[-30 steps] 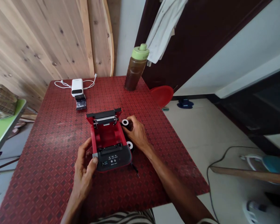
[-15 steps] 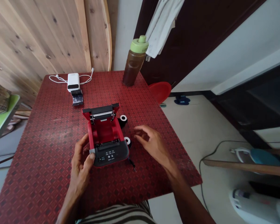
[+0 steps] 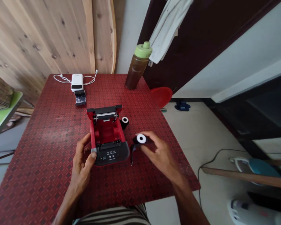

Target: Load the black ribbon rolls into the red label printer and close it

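A small red and black label printer (image 3: 109,134) stands on the table with its lid raised and its red inner bay bare. My left hand (image 3: 82,159) grips its left front corner, thumb on the top and fingers along the side. Between the thumb and fingers of my right hand (image 3: 158,151) is a black ribbon roll (image 3: 141,139) with a white core, just right of the printer. A loose black tail (image 3: 132,154) hangs from this roll. A second black roll with a white core (image 3: 124,122) lies against the printer's right side.
Toward the back of the red patterned table (image 3: 58,125) lie a white power bank (image 3: 77,82) with a cable and a strip of black film (image 3: 80,98). A brown bottle with a green lid (image 3: 137,67) stands at the far right edge. A red stool (image 3: 162,96) is beyond it.
My right hand has closed on the nearer black roll and drawn it right, away from the printer. My left hand keeps its grip on the printer.
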